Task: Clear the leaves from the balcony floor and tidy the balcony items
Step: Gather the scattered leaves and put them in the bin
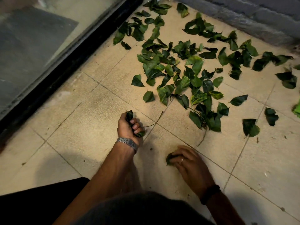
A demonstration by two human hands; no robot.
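Left hand (128,127) grips wadded leaves (129,116); right hand (186,161) pinches one leaf (169,159). Leaf scatter (186,65) at 1 o'clock. Risk: overfull fist sheds leaves on floor (73,127).

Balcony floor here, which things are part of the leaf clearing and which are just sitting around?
Part of the job:
- scattered leaves
- bunch of leaves gripped in the left hand
- single leaf under the right hand
- twig

Just lying about:
- door track
- glass door
- grey wall
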